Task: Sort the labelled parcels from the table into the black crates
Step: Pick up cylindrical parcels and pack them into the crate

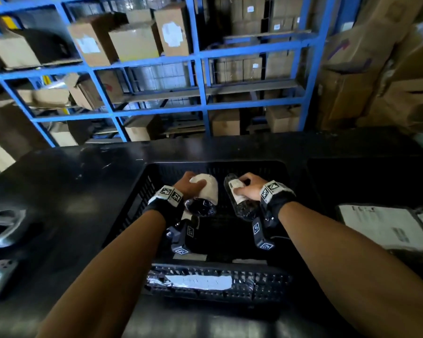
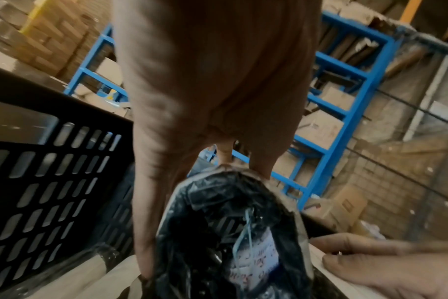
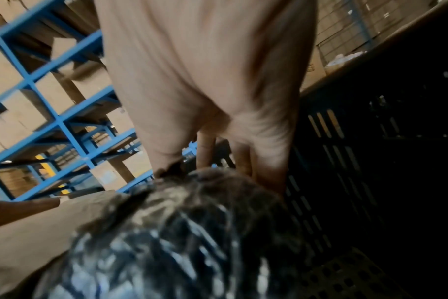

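Note:
Both hands hold parcels over the open black crate (image 1: 137, 196) in the middle of the black table. My left hand (image 1: 189, 185) grips a rounded parcel (image 1: 206, 191) in black plastic with a white label wrapped round it; in the left wrist view that parcel (image 2: 225, 232) fills the lower middle under the left hand (image 2: 207, 141). My right hand (image 1: 248, 189) grips a second long black parcel (image 1: 242, 206) with a white label, seen up close as the parcel (image 3: 171, 242) below the right hand (image 3: 218, 131). The two parcels hang side by side, a small gap apart.
A labelled parcel (image 1: 198, 282) shows through the crate's near slotted wall. A flat parcel with a white printed label (image 1: 381, 228) lies on the table at the right. Grey objects (image 1: 3, 230) lie at the table's left edge. Blue shelving (image 1: 200, 54) with cardboard boxes stands behind.

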